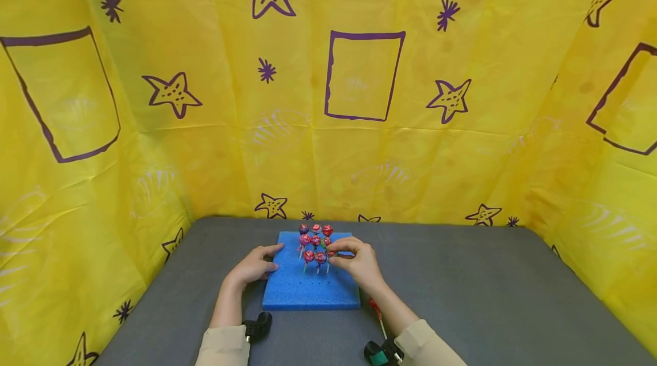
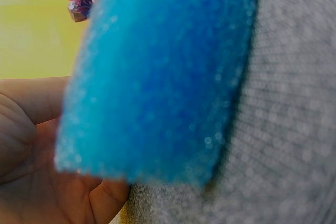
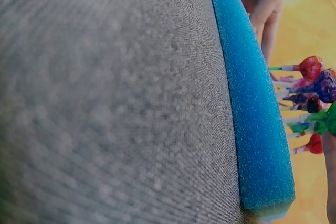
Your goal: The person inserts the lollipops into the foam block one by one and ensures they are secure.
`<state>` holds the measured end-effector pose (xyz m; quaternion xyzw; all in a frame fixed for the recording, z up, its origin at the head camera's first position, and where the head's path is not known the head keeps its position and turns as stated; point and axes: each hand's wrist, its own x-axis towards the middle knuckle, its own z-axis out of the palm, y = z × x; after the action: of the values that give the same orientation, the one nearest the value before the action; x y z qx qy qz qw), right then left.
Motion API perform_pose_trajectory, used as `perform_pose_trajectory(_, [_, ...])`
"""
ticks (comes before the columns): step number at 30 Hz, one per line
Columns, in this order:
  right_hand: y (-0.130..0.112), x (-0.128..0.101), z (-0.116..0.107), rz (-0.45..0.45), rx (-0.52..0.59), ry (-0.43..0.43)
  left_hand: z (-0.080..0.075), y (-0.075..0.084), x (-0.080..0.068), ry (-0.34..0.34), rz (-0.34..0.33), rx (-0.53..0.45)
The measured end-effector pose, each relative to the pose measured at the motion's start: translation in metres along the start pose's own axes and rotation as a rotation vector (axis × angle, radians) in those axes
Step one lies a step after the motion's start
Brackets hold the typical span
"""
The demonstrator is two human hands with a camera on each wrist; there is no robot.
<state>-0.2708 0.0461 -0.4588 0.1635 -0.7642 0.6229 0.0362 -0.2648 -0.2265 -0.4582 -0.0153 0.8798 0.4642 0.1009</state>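
Note:
A blue foam block (image 1: 310, 296) lies flat, with several wrapped lollipops (image 1: 308, 256) standing upright in its far and middle part on thin sticks. My left hand (image 1: 252, 266) holds the block by its left edge, thumb and fingers against the foam. The right hand (image 1: 359, 260) pinches a lollipop (image 1: 331, 253) at the right end of the nearest row between thumb and fingers, partly covering it. Seen from the right wrist, a green-wrapped lollipop (image 3: 331, 119) is close to a right finger. Foam fills much of the left wrist view, blurred.
Small holes dot the near part of the block. One loose red lollipop (image 1: 376, 309) lies on the grey table (image 1: 462, 292) beside the right forearm. Yellow patterned cloth (image 1: 318, 172) rises behind and at both sides. Black wrist devices (image 1: 258, 327) sit under the forearms.

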Motion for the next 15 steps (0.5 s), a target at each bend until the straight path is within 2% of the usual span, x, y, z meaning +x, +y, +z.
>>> perform_pose_trajectory(5, [0.0006, -0.0009, -0.0015, -0.011, -0.025, -0.035, 0.0001, -0.0002, 0.0000, 0.001, 0.004, -0.001])
perform_pose_trajectory(15, [-0.0008, -0.0006, -0.0018, -0.014, -0.021, -0.047, 0.0003, 0.0000, 0.0002, 0.002, 0.005, 0.001])
